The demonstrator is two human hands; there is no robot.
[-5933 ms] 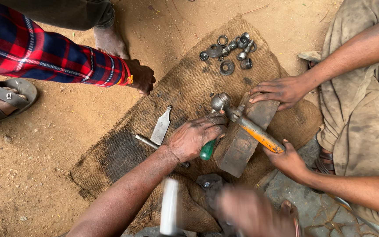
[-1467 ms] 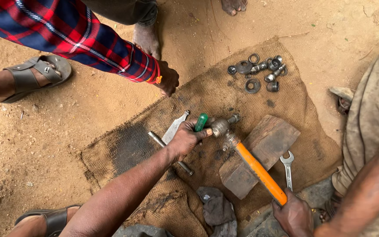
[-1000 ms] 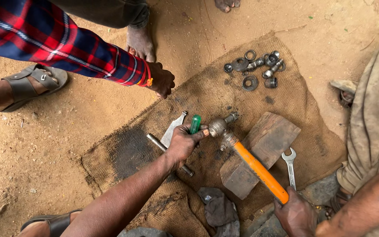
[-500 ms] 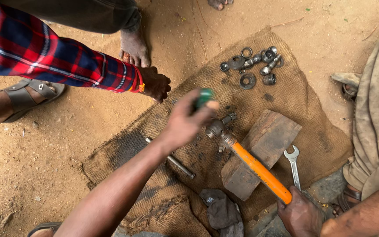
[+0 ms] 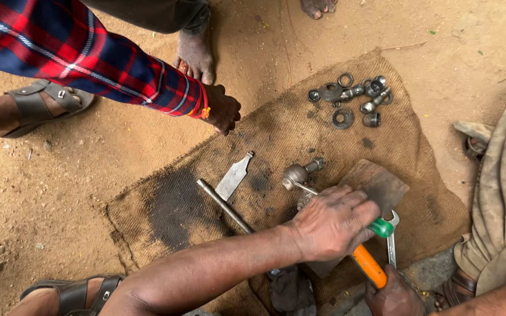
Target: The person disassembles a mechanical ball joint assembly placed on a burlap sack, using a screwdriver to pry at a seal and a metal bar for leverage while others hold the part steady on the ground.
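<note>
Moved: left hand [image 5: 332, 225] has come down from mid-air near the washers, back over the wooden block [image 5: 382, 184], green-handled tool with it.
Left hand: clenched on the green-handled tool [image 5: 383, 227]; only the green end pokes out past the fingers, working end hidden.
Right hand: [image 5: 395, 295] at the bottom edge, wrapped around the orange hammer handle [image 5: 369, 266].
Hammer: head hidden under the left hand; handle runs from beneath it down to the right hand.
Spanner: [image 5: 392, 248] lies on the sacking just beside the handle.
Metal fitting: [image 5: 300, 172] rests on the burlap sacking [image 5: 276, 134], touching the block's left edge.
Loose on sacking: steel rod [image 5: 225, 206], flat metal blade [image 5: 233, 175], cluster of washers and nuts [image 5: 349, 99] at the far end, well apart.
Other person: hand [image 5: 222, 110] in a red plaid sleeve [image 5: 89, 55] hangs over the sacking's edge; what it holds, cannot tell.
</note>
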